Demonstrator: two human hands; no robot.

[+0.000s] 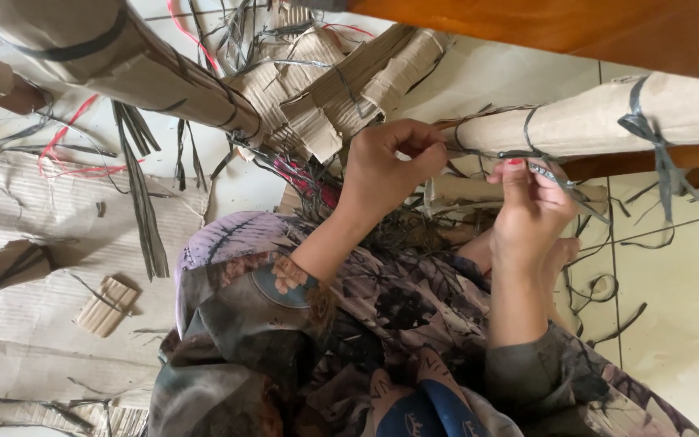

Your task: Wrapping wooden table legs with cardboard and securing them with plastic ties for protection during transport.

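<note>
My left hand (pixel 386 166) is raised in the middle of the view, its fingertips pinched on a thin dark strap (pixel 479 154) wound around a long roll of brown cardboard (pixel 600 121). My right hand (pixel 531 206) sits just to the right and grips the same strap's loose end (pixel 564 180) between thumb and fingers. The roll runs from the centre out to the right edge and carries a second strap tie (pixel 641 125). Both forearms come up out of patterned sleeves.
A second tied cardboard roll (pixel 115 57) slants across the upper left. Folded corrugated pieces (pixel 341 81) pile at top centre. Flat cardboard sheets (pixel 34 218) cover the floor at left, with a small ridged scrap (pixel 107 306). Strap offcuts litter the tiles (pixel 681 299). A wooden edge (pixel 576 24) crosses above.
</note>
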